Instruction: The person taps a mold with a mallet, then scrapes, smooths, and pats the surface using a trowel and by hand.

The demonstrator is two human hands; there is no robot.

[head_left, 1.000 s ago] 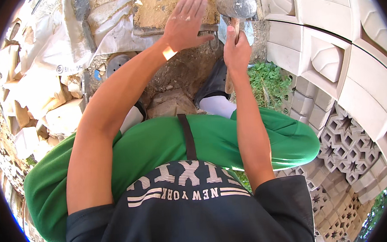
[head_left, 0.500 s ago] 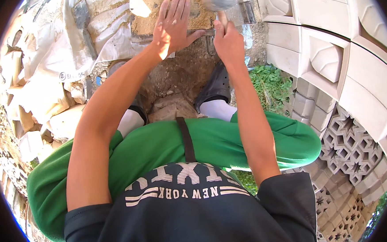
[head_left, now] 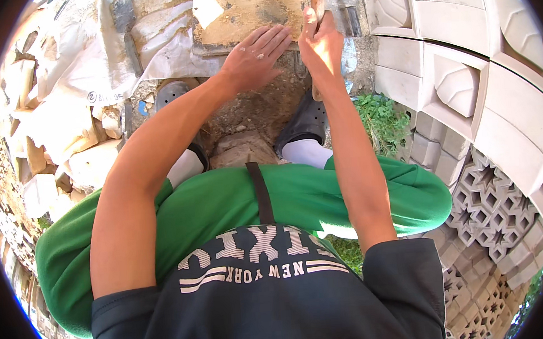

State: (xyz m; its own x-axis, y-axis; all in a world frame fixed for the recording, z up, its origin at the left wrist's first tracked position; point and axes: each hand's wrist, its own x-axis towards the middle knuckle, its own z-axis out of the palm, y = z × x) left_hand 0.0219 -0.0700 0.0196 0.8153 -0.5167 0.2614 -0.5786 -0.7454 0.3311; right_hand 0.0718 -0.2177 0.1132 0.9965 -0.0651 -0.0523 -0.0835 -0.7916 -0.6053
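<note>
My left hand (head_left: 255, 58) lies flat with its fingers stretched out over the near edge of a slab covered in sandy material (head_left: 256, 18). Pale smudges mark its knuckles. Nothing is held in it. My right hand (head_left: 322, 48) is closed around the wooden handle of a hammer (head_left: 317, 6), thumb along the handle. The handle's lower end shows beside my wrist. Bright light washes out the hammer's head, which sits at the slab's far right, partly cut off by the picture's top. A sunlit white patch (head_left: 207, 7) shows on the slab's left part.
Crumpled white sheeting (head_left: 164, 36) with a trowel-like grey tool (head_left: 127, 29) lies left of the slab. Broken stone pieces (head_left: 84, 162) are heaped at the left. Stacked pale moulded blocks (head_left: 453, 87) and lattice blocks (head_left: 494, 208) line the right, beside green weeds (head_left: 380, 122).
My left hand has slid right and nearer, from the sandy surface to the slab's near edge. The hammer, blurred before, has shifted slightly right and away, with my right hand still gripping it.
</note>
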